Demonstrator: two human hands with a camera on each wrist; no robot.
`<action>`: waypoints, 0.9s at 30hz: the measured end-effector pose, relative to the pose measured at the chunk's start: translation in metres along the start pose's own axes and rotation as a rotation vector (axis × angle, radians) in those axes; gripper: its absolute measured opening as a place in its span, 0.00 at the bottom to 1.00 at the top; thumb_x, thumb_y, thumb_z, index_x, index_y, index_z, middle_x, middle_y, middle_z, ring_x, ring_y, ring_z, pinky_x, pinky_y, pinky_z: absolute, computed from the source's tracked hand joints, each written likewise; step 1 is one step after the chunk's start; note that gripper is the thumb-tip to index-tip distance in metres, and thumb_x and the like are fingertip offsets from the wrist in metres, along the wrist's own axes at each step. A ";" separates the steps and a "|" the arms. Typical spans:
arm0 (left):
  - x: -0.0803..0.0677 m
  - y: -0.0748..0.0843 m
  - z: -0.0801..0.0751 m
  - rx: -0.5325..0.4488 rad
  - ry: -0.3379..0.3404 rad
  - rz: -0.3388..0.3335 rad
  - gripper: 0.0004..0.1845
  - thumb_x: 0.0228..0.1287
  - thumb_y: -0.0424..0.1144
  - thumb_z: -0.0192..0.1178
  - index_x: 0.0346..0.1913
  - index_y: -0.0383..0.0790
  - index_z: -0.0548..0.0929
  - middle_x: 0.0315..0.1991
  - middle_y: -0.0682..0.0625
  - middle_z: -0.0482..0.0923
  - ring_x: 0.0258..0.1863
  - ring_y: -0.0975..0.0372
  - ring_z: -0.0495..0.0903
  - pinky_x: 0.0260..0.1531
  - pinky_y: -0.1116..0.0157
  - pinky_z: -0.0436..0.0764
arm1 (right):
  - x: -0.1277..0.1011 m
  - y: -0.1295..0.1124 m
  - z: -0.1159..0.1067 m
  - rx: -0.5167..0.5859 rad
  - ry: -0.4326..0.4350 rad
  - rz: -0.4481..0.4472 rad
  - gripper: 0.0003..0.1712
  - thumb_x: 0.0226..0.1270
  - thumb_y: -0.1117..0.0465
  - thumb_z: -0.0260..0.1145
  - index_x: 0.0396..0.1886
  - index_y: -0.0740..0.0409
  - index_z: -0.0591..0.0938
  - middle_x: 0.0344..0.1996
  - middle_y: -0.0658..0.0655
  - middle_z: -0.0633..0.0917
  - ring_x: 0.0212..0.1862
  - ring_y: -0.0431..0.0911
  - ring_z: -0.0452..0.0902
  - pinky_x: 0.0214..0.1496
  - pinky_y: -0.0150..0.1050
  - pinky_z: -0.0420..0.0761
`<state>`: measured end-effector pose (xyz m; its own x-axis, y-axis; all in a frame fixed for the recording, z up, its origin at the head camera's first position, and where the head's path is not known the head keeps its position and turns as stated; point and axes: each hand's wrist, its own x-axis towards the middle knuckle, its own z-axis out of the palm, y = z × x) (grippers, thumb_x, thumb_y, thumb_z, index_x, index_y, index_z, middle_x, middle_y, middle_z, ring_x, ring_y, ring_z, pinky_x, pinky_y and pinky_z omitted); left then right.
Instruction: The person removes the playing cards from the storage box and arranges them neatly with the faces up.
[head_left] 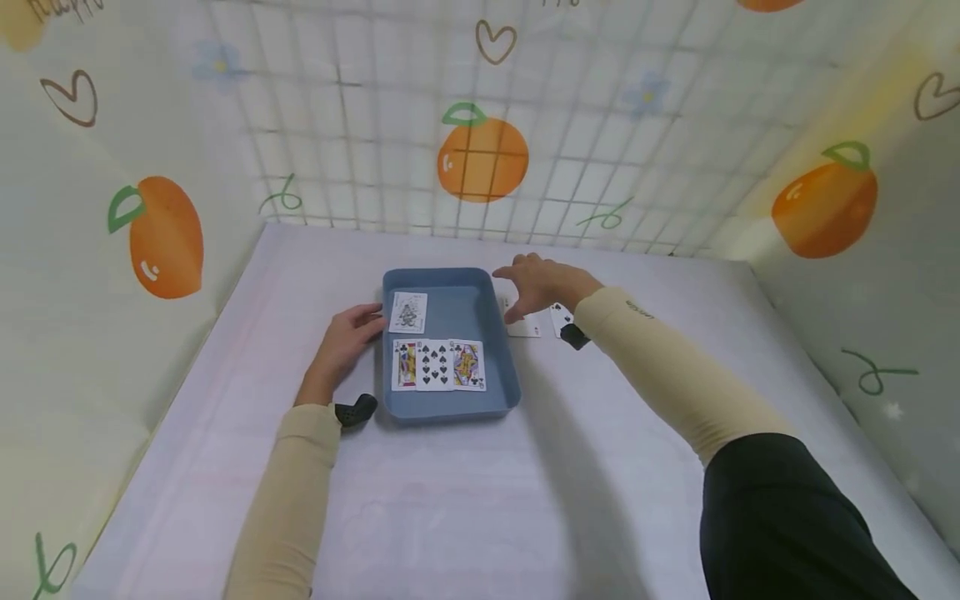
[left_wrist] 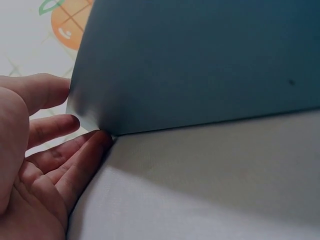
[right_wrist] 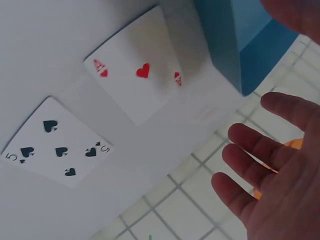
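Observation:
A blue tray (head_left: 450, 410) lies on the table, holding several face-up playing cards. The joker (head_left: 408, 313) sits alone at its upper left; a ten of spades (head_left: 435, 365) lies between two picture cards below. My left hand (head_left: 349, 335) touches the tray's left side with extended fingertips, which the left wrist view shows against the blue wall (left_wrist: 200, 65). Above the tray's right edge, my right hand (head_left: 543, 285) hovers with spread fingers and nothing in them. Beneath and beside it are an ace of hearts (right_wrist: 142, 70) and a five of spades (right_wrist: 60, 150), both face up.
A pale cloth covers the table (head_left: 450, 500). Behind it stands a wire grid (head_left: 570, 167) under a sheet printed with oranges, and similar sheets hang at both sides. Small black devices (head_left: 356, 411) are worn at the wrists.

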<state>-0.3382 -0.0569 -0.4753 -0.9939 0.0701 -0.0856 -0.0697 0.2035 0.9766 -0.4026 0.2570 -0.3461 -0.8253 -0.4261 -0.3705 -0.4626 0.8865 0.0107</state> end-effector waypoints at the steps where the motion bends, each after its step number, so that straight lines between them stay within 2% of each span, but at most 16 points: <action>1: 0.001 0.000 0.000 -0.004 -0.001 0.002 0.26 0.71 0.40 0.59 0.69 0.34 0.71 0.62 0.38 0.75 0.63 0.52 0.73 0.64 0.57 0.72 | 0.001 -0.003 -0.001 -0.003 0.000 -0.006 0.52 0.52 0.41 0.72 0.75 0.52 0.64 0.65 0.66 0.69 0.63 0.61 0.65 0.59 0.63 0.73; 9: 0.003 -0.002 -0.002 -0.016 -0.005 0.028 0.26 0.71 0.39 0.59 0.68 0.33 0.71 0.60 0.37 0.76 0.61 0.51 0.75 0.64 0.56 0.72 | 0.010 -0.022 -0.007 -0.046 -0.012 -0.073 0.51 0.54 0.41 0.72 0.75 0.55 0.65 0.64 0.67 0.70 0.62 0.61 0.66 0.58 0.61 0.74; 22: 0.004 0.001 -0.004 0.012 -0.006 0.009 0.26 0.71 0.41 0.59 0.68 0.35 0.72 0.61 0.39 0.76 0.62 0.53 0.74 0.65 0.57 0.71 | 0.026 -0.043 -0.015 -0.037 0.003 -0.079 0.51 0.53 0.41 0.72 0.75 0.54 0.65 0.61 0.65 0.71 0.61 0.59 0.66 0.60 0.60 0.72; 27: 0.007 -0.001 -0.004 0.002 -0.012 -0.005 0.26 0.71 0.42 0.59 0.68 0.37 0.72 0.61 0.40 0.77 0.62 0.54 0.75 0.64 0.57 0.71 | 0.032 -0.053 -0.015 -0.052 -0.014 -0.085 0.52 0.55 0.40 0.71 0.75 0.54 0.64 0.64 0.65 0.69 0.64 0.60 0.65 0.62 0.60 0.71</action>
<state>-0.3451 -0.0609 -0.4761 -0.9924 0.0806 -0.0925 -0.0742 0.2059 0.9758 -0.4096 0.1937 -0.3443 -0.7776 -0.4968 -0.3854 -0.5474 0.8365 0.0262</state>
